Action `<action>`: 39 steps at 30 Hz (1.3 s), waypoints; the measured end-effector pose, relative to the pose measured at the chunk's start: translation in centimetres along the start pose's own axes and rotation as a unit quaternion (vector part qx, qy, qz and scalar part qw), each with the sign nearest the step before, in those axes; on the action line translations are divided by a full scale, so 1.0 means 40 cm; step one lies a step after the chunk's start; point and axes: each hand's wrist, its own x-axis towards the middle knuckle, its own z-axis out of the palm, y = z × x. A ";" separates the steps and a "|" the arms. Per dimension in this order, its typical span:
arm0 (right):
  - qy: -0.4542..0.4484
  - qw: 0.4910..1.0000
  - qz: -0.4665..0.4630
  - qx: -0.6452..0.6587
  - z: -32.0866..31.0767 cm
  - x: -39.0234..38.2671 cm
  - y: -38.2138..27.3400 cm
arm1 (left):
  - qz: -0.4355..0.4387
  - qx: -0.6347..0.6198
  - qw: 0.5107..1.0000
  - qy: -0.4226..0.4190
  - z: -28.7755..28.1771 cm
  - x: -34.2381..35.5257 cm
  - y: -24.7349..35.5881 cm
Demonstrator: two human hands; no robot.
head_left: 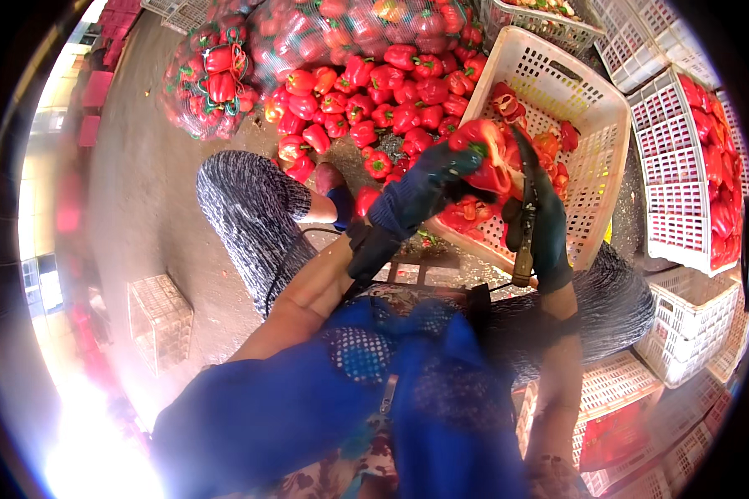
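My left hand [441,179], in a dark glove, is closed round a red bell pepper [478,145]. The pepper is cut open, and its pale inside faces right. My gloved right hand [548,229] is closed on a knife [523,264]; its brownish handle shows below the fingers. The blade is hard to make out against the dark glove beside the pepper. Both hands are above the near part of a white plastic crate [603,166]. Inside the crate lie red pepper pieces [466,214], some under my hands.
Whole red peppers [387,96] are heaped on the floor beyond my left hand. Net sacks of peppers [216,87] stand behind them. To the right, a white crate [670,179] holds red peppers, near stacked crates [686,324]. An overturned crate [160,320] sits at left.
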 end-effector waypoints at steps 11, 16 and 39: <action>-0.045 0.974 0.063 0.211 0.037 -0.001 -0.074 | 0.087 0.168 0.968 -0.167 0.016 0.034 0.056; 0.010 0.991 -0.061 0.121 0.017 0.021 -0.040 | 0.075 0.134 0.988 0.019 0.040 0.047 0.005; 0.191 0.770 -0.422 -0.438 0.078 0.005 -0.024 | 0.115 0.040 0.971 0.205 0.152 0.047 -0.068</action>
